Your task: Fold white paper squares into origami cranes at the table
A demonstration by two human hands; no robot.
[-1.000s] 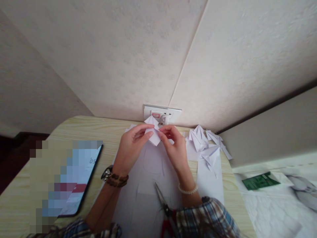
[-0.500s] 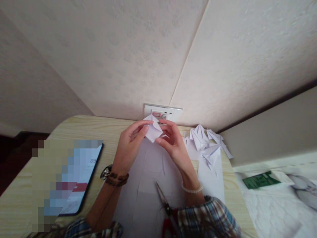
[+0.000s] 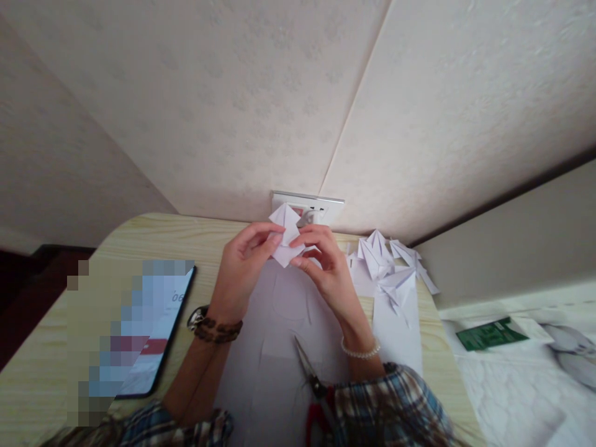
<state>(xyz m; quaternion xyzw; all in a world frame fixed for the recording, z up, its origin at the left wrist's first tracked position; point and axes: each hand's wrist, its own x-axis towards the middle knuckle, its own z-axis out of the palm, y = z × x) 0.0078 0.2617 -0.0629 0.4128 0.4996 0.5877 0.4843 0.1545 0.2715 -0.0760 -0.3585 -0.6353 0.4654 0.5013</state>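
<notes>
A small piece of folded white paper (image 3: 285, 216) is held up over the far part of the table. My left hand (image 3: 244, 264) pinches its left edge between thumb and fingers. On the other side, my right hand (image 3: 323, 261) grips the paper's lower right part, fingers bent over a fold. Below both hands lie white paper sheets (image 3: 279, 323). Red-handled scissors (image 3: 310, 372) rest on these sheets, blades pointing away from me, with part of the handles hidden by my right sleeve.
Several folded white paper pieces (image 3: 375, 257) lie at the table's back right. A tablet or phone (image 3: 161, 347), partly blurred out, is on the left. A wall socket (image 3: 326, 208) with a plug sits behind the paper. Beyond the right edge lies a green packet (image 3: 493, 334).
The fingers of my right hand have moved down and left over the paper. Its top point now stands clear above my fingers, and a fold shows across its middle.
</notes>
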